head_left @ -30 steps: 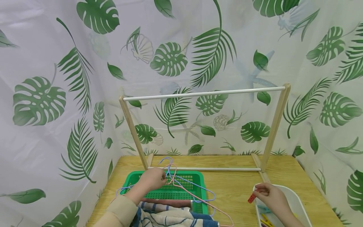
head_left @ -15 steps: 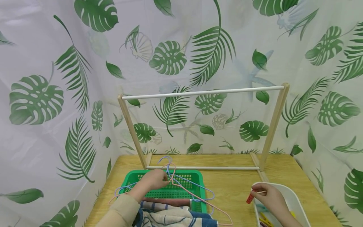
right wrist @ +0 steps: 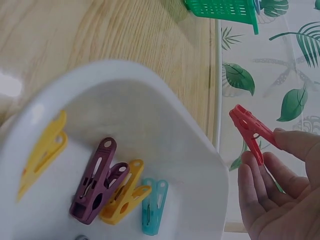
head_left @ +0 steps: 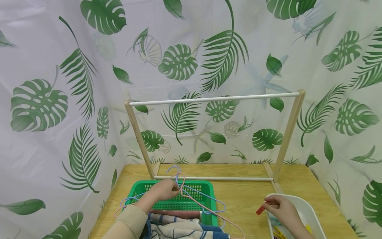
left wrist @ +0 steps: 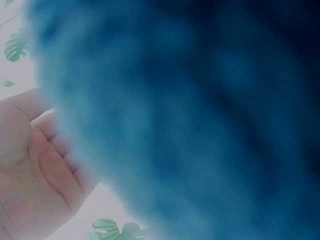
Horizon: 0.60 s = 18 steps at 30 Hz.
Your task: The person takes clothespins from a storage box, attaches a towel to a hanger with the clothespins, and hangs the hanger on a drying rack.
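Note:
My left hand (head_left: 163,190) holds a pink clothes hanger (head_left: 197,200) near the base of its hook, over the green basket. A blue-and-white patterned towel (head_left: 176,229) hangs below it at the bottom of the head view. Blurred blue cloth (left wrist: 175,120) fills most of the left wrist view and hides the fingertips. A lavender hanger (head_left: 219,200) overlaps the pink one. My right hand (head_left: 282,210) pinches a red clothespin (right wrist: 250,127) by its handle ends, between thumb and fingers. It is held at the left rim of the white bin (right wrist: 145,75).
In the bin lie a purple clothespin (right wrist: 95,185), a teal one (right wrist: 154,205) and yellow ones (right wrist: 122,195). The green basket (head_left: 212,192) contains folded cloth (head_left: 179,214). Behind stands a wooden rack (head_left: 287,136) with a white top rail (head_left: 215,99), near the leaf-print curtain.
The red clothespin has swung out leftward, from hanging steeply to a flatter slant, and my right hand has shifted slightly left. My left hand keeps its hold on the pink hanger.

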Each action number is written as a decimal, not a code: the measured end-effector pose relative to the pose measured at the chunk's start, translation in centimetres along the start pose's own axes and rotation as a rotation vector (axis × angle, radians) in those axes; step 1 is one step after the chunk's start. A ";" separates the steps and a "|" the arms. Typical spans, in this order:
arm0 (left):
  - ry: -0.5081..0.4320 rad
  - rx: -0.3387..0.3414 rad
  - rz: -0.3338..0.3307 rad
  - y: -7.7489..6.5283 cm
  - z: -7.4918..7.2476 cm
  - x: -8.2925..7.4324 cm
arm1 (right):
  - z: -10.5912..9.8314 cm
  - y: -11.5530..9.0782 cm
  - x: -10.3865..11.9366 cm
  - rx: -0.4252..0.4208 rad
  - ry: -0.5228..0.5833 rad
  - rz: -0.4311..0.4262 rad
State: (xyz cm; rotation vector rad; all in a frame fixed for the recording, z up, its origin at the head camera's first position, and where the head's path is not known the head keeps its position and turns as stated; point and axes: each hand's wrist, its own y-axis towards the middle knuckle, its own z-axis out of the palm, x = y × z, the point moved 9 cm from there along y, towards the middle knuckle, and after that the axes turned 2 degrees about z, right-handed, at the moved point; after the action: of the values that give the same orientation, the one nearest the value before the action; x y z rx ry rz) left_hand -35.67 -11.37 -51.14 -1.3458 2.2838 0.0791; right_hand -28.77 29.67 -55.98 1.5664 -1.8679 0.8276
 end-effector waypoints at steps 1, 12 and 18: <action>-0.006 0.008 0.003 0.1 0.1 0.1 | 0.1 0.0 0.0 0.002 -0.002 -0.001; -0.134 0.045 0.002 0.0 0.3 0.6 | -0.1 -0.1 -0.2 0.003 0.000 0.020; -0.170 0.016 0.018 -0.1 -0.4 0.2 | -0.4 0.0 -0.9 0.004 0.008 0.049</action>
State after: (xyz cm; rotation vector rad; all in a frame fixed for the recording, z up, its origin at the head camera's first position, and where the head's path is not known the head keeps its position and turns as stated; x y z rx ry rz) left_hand -35.86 -11.69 -50.85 -1.2605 2.1499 0.1748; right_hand -28.61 30.55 -56.38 1.5236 -1.9064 0.8586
